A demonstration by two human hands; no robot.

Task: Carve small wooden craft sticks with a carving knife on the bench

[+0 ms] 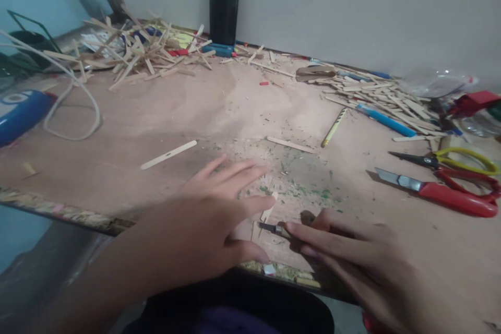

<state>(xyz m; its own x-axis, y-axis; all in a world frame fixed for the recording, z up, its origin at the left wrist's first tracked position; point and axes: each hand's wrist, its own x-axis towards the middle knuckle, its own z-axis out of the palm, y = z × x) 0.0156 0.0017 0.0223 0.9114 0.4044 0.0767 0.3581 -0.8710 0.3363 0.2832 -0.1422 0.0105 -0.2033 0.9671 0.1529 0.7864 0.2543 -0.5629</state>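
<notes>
My left hand [225, 203] lies over the table with its fingers spread. Its index fingertip presses on a wooden craft stick [266, 212] near the front edge, and the thumb rests beside it. Between the fingers of my right hand [336, 240] is a craft knife [278, 230], its blade at the near end of that stick. The knife's handle is mostly hidden by the hand. Further off lie a craft stick with a dark mark in its middle [169, 154] and another craft stick [290, 144].
A red utility knife [450, 195] and scissors [469, 160] lie at the right. Behind them are a yellow pencil [334, 128], a blue pen-like tool [387, 120] and piled sticks [376, 94]. A stick heap [144, 52], white cord [94, 107] and blue object [21, 115] occupy the left.
</notes>
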